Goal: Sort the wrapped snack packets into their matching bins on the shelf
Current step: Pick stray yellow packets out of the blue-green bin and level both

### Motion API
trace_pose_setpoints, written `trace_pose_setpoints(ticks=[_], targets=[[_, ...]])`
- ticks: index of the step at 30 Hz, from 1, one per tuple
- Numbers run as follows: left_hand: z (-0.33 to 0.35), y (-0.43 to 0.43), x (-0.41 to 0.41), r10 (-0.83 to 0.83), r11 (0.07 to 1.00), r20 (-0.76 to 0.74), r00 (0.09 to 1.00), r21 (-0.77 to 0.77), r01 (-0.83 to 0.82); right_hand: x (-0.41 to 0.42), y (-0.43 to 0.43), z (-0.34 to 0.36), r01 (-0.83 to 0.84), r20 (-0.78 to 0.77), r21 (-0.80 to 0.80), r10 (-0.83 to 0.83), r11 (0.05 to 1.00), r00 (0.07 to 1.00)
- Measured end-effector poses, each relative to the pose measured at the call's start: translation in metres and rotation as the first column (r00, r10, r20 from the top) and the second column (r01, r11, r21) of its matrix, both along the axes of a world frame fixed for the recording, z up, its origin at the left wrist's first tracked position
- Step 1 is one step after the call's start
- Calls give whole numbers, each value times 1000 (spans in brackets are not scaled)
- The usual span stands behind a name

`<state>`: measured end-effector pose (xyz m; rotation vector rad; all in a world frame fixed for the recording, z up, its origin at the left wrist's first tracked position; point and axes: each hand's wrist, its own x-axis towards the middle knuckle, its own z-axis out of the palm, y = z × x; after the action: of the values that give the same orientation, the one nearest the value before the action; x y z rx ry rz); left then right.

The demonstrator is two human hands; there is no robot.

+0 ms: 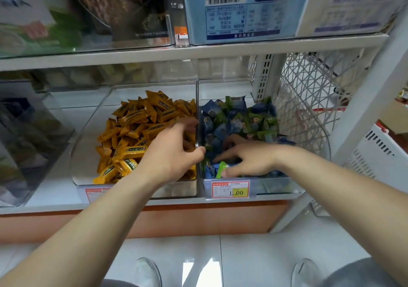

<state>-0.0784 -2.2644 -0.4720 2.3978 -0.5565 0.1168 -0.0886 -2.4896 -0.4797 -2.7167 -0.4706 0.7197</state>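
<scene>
Left hand: fingers curled over yellow packets; hold cannot be told. Right hand: fingers spread, resting on blue packets in right bin. Tag: 1.00.

Two clear bins stood mid-frame: a left bin of yellow packets, a right bin of blue and green packets, both heaps past counting. Two hands showed, left hand and right hand. There were two price tags below, two white shoes at the bottom edge, and one wire basket at right.
</scene>
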Motion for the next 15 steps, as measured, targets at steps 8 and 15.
trace_pose_setpoints(ticks=[8, 15], targets=[[-1, -1, -4, -4, 1000, 4, 1000, -2, 4, 15, 10, -7, 40, -73, -228, -58, 973, 996], [-1, -3, -3, 19, 1000, 11, 1000, 7, -19, 14, 15, -3, 94, -180, -55, -102, 994, 978]])
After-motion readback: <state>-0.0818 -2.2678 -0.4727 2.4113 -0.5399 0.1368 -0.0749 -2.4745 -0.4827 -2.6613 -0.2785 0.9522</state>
